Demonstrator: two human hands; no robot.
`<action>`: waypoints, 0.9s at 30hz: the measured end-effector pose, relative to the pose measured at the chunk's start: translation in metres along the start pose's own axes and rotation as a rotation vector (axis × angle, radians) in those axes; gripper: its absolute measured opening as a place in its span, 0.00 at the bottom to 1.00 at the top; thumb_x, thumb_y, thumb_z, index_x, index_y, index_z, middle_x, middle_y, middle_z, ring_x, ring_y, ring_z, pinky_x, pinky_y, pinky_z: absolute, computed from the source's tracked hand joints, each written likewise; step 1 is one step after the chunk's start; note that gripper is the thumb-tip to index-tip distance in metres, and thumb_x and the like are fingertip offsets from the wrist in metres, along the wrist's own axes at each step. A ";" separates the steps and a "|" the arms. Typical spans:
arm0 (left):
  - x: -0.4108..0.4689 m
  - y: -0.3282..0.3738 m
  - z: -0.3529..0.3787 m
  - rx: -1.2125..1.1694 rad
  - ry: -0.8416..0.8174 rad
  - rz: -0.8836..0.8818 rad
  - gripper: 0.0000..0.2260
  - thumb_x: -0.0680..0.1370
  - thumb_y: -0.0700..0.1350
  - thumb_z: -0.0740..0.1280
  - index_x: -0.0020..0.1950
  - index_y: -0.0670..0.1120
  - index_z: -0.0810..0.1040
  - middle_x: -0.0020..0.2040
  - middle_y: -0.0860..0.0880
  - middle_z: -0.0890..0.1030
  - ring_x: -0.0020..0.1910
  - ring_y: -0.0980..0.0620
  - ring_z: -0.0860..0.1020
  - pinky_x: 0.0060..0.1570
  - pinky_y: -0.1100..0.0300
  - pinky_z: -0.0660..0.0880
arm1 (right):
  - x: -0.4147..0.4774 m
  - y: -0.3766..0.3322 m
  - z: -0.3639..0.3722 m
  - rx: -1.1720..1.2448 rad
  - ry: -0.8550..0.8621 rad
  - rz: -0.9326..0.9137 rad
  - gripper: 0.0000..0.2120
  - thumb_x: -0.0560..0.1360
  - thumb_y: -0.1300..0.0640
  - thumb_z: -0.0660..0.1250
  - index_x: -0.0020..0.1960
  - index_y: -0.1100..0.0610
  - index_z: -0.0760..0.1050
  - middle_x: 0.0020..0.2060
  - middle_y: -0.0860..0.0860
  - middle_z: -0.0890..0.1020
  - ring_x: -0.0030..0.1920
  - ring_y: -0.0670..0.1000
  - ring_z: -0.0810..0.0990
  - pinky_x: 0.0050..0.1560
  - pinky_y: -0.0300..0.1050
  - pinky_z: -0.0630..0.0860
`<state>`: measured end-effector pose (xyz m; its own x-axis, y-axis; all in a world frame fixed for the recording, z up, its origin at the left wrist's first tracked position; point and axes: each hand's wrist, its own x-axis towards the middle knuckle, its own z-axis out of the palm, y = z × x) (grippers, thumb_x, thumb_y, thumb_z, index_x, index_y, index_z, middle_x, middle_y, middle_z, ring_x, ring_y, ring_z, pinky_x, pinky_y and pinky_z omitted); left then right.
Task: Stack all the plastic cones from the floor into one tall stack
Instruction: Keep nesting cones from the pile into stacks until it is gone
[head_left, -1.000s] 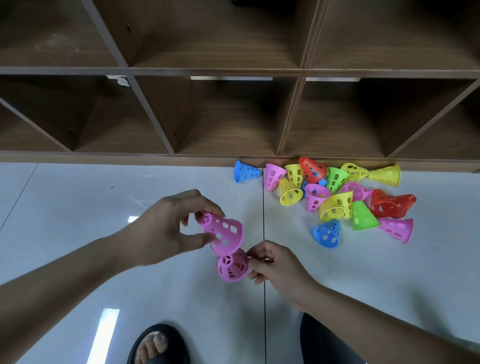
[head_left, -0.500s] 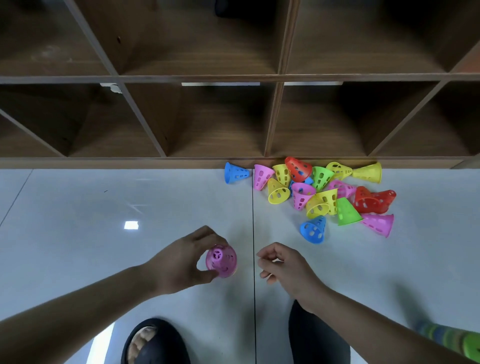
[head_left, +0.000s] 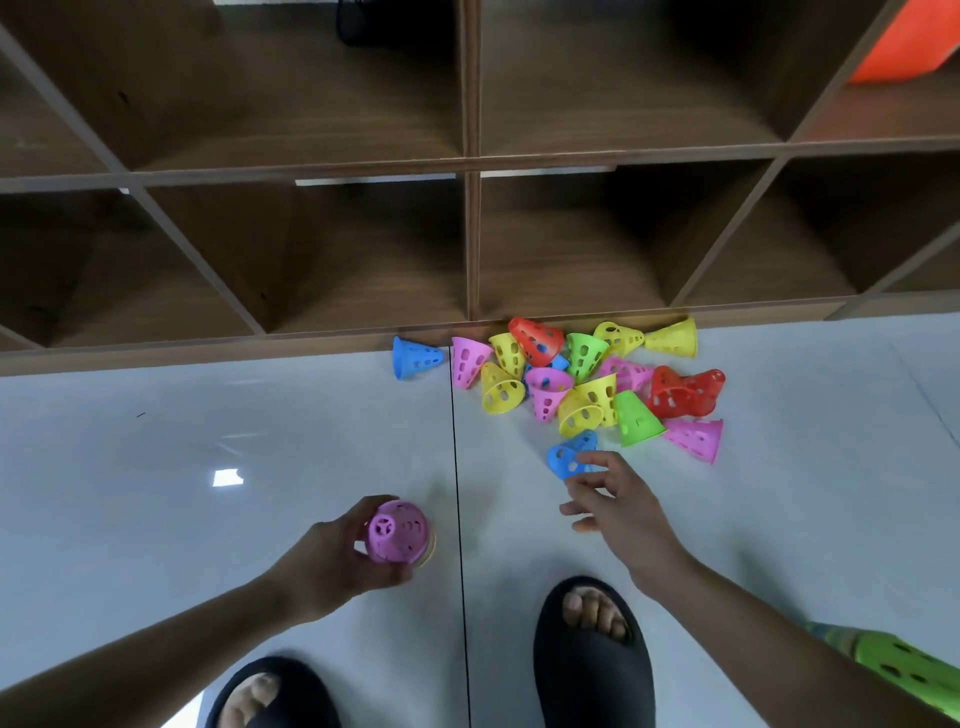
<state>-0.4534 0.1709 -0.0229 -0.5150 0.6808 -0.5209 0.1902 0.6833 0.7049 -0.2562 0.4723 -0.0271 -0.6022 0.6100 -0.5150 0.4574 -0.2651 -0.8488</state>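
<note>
Curling the left hand (head_left: 332, 564) round the pink stack (head_left: 397, 531), thumb on one side and fingers on the other, and standing it narrow end up on the white floor (head_left: 208, 415), just left of the dark tile seam. Probably steadying it there for dropping the next cone over the tip without toppling anything. Looking straight down on it, so not managing to count its layers.

Stretching the right hand (head_left: 618, 512) forward, fingers loosely spread and grasping nothing, fingertips at the near rim of a blue cone (head_left: 566, 457); not being able to tell whether touching it or stopping just short. Likely going for this one as the nearest, lying at the front edge of the pile (head_left: 548, 389).

Counting the loose cones, heaped mostly on their sides against the foot of the wooden shelf unit (head_left: 470, 234):
- four pink
- three red, two of them overlapping
- two green
- five or six yellow, with two overlapping too closely to separate
- three blue, including the near one and one mostly buried

Reckoning the job barely begun, with nearly every cone well apart from the stack.

Also noting two black slippers (head_left: 597, 675), one on each side of the seam. Spotting a green perforated piece (head_left: 904, 670) under the right forearm, too cut off for naming.
</note>
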 end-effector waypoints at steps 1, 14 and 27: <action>0.002 0.003 0.003 -0.020 0.002 0.004 0.33 0.68 0.56 0.84 0.70 0.64 0.75 0.53 0.59 0.87 0.47 0.57 0.87 0.50 0.64 0.81 | 0.003 0.001 -0.002 0.018 -0.001 0.017 0.15 0.82 0.61 0.70 0.67 0.51 0.76 0.54 0.56 0.84 0.46 0.55 0.89 0.45 0.49 0.84; 0.058 0.036 0.010 0.001 0.056 0.010 0.34 0.63 0.69 0.82 0.65 0.69 0.73 0.55 0.65 0.84 0.53 0.61 0.84 0.55 0.61 0.82 | 0.022 0.008 -0.017 0.082 -0.040 0.135 0.25 0.82 0.63 0.68 0.76 0.48 0.71 0.64 0.50 0.82 0.52 0.54 0.89 0.52 0.51 0.83; 0.077 0.053 0.022 -0.255 -0.077 -0.083 0.35 0.63 0.62 0.85 0.68 0.69 0.75 0.58 0.63 0.85 0.59 0.59 0.83 0.63 0.55 0.79 | 0.033 0.011 -0.016 0.074 0.045 0.156 0.17 0.81 0.63 0.69 0.67 0.50 0.77 0.61 0.53 0.83 0.51 0.52 0.89 0.49 0.49 0.84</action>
<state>-0.4650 0.2652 -0.0366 -0.4533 0.6500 -0.6100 -0.0715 0.6556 0.7517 -0.2608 0.5022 -0.0513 -0.4967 0.5899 -0.6366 0.4926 -0.4123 -0.7664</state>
